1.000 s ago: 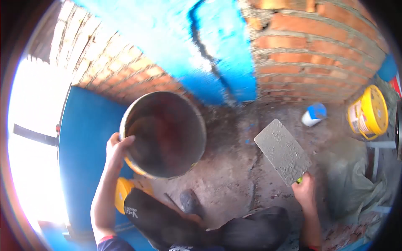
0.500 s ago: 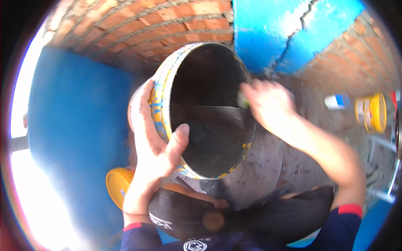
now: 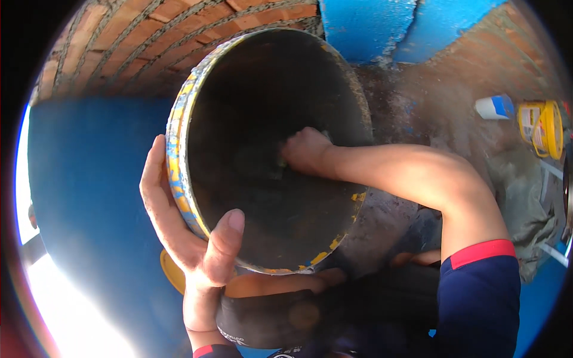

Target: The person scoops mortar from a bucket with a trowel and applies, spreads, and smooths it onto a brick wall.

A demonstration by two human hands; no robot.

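My left hand [image 3: 197,238] grips a large bucket [image 3: 184,119], tilted toward me, with fingers outside its paint-spattered rim and thumb at the near edge. The bucket's inside is dark grey, with yellow flecks along the rim. My right hand [image 3: 303,149] is closed and reaches deep inside the bucket, holding the trowel by its handle. Only a dim bit of the trowel shows in the shadow, so its blade's position cannot be made out.
A white container with blue top [image 3: 494,107] and a yellow bucket [image 3: 537,125] stand at right, near crumpled sheeting [image 3: 513,221]. A blue panel [image 3: 101,173] stands left, a yellow lid [image 3: 172,271] below it. Brick walls [image 3: 131,36] and a cracked blue surface [image 3: 370,30] are ahead.
The large bucket is tipped further toward me and fills more of the view. My right hand has moved from outside at the right to deep inside it, taking the trowel in.
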